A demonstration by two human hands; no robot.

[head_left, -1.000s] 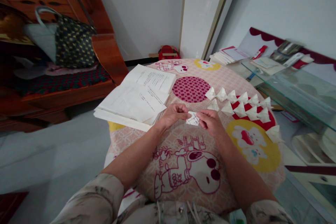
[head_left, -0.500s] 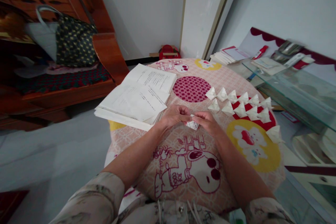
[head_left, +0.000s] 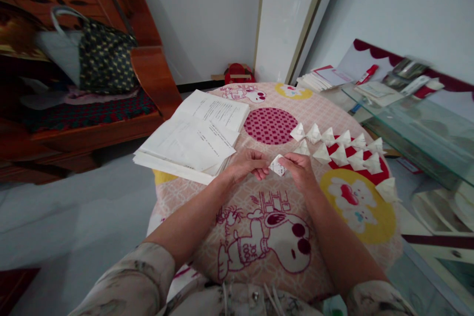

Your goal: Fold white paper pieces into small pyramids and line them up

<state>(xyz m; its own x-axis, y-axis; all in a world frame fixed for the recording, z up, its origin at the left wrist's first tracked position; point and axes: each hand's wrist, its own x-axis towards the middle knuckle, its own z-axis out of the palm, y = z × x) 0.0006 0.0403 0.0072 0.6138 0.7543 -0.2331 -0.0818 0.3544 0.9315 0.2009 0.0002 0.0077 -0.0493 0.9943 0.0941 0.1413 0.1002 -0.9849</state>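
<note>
The right hand [head_left: 299, 170] pinches a small white folded piece of printed paper [head_left: 277, 166] between thumb and fingers; the left hand [head_left: 250, 164] curls at its left corner, though whether it grips I cannot tell. Right of the right hand stand pointed white folded-paper shapes [head_left: 338, 156]; beyond the left hand lies a thick, open white printed book [head_left: 218, 112]
</note>
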